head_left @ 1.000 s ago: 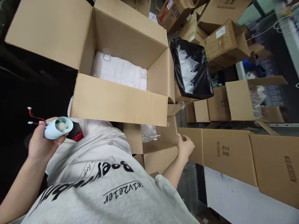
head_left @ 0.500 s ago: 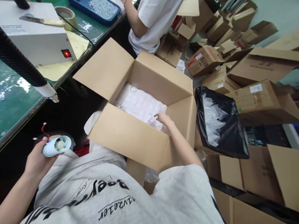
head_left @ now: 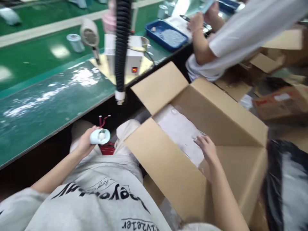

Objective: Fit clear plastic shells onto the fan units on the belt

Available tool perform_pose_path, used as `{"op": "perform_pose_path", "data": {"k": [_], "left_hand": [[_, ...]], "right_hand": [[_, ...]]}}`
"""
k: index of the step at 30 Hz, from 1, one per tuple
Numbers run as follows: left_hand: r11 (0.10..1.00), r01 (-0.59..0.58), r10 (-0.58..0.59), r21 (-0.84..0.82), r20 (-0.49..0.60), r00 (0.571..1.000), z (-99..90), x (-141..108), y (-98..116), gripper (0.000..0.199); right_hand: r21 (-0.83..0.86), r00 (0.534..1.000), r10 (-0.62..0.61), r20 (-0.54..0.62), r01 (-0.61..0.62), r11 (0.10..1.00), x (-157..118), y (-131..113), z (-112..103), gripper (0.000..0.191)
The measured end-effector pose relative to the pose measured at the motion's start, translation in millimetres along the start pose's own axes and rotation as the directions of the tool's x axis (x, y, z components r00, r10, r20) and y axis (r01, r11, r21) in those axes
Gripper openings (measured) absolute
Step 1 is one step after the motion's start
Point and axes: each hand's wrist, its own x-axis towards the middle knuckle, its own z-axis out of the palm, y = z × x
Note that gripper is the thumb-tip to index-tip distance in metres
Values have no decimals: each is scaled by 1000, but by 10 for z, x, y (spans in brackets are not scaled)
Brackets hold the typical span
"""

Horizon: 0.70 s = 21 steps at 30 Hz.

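Observation:
On the left, my left hand [head_left: 87,140] is closed around a light blue fan housing [head_left: 95,137], a short tube with a small white fan inside its open end. Thin red wires [head_left: 104,122] with white connectors stick up from it. My right hand [head_left: 206,147] reaches into an open cardboard box [head_left: 168,166], its fingers pinched together. A small clear plastic piece [head_left: 194,138] shows blurred at the fingertips. Under that hand lies a white padded layer [head_left: 176,126] with other clear round pieces [head_left: 175,111] on it.
A black flexible hose [head_left: 122,48] hangs over the green workbench [head_left: 48,106]. A white machine [head_left: 134,59] with a lit red switch and a blue tray [head_left: 166,33] stand there. A co-worker's arm [head_left: 204,48] is beyond the box. A black bag [head_left: 274,173] lies right.
The view has swung left, showing more bench. My right hand has gone from a pointing reach at the padded layer to a pinch. My left hand still holds the fan housing.

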Motion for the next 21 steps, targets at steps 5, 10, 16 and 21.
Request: {"op": "perform_pose_path", "data": {"k": [5, 10, 16, 21], "left_hand": [[998, 40, -48, 45, 178, 983, -94, -24, -30, 29], [980, 11, -77, 197, 329, 941, -246, -114, 24, 27], [781, -411, 172, 470, 470, 866, -506, -239, 104, 14], [563, -633, 402, 532, 493, 772, -649, -220, 7, 51]], "right_hand": [[216, 724, -641, 256, 603, 768, -798, -1045, 610, 42], [89, 212, -933, 289, 965, 247, -1598, -1918, 1283, 47], [90, 217, -904, 369, 959, 267, -1632, -2237, 1562, 37], [505, 249, -841, 480, 706, 497, -1682, -2251, 1572, 9]]}}
